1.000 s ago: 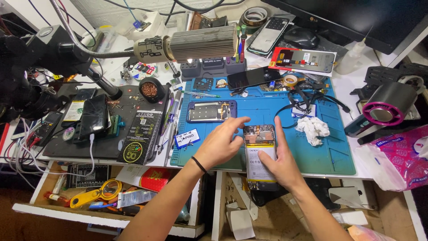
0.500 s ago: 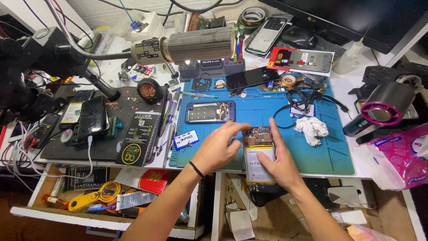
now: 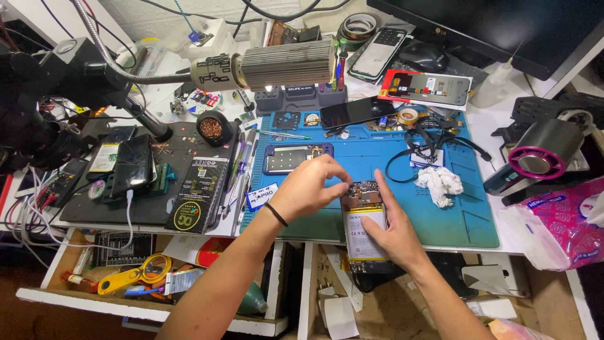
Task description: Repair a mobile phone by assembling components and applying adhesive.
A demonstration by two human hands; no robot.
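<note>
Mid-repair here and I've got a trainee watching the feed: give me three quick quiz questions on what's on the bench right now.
1. True or false: the opened phone lies face down on the blue mat, its battery showing.
2. Which hand pinches at the phone's top end? A) left hand B) right hand
3. What lies on the mat just right of the phone?

Key:
1. True.
2. A; the right hand lies flat on the phone's edge.
3. A crumpled white tissue.

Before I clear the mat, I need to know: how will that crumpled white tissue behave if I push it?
The crumpled tissue looks very light and floppy, so it would probably slide or tumble on the smooth blue mat. It might snag the black cable lying beside it.
</note>
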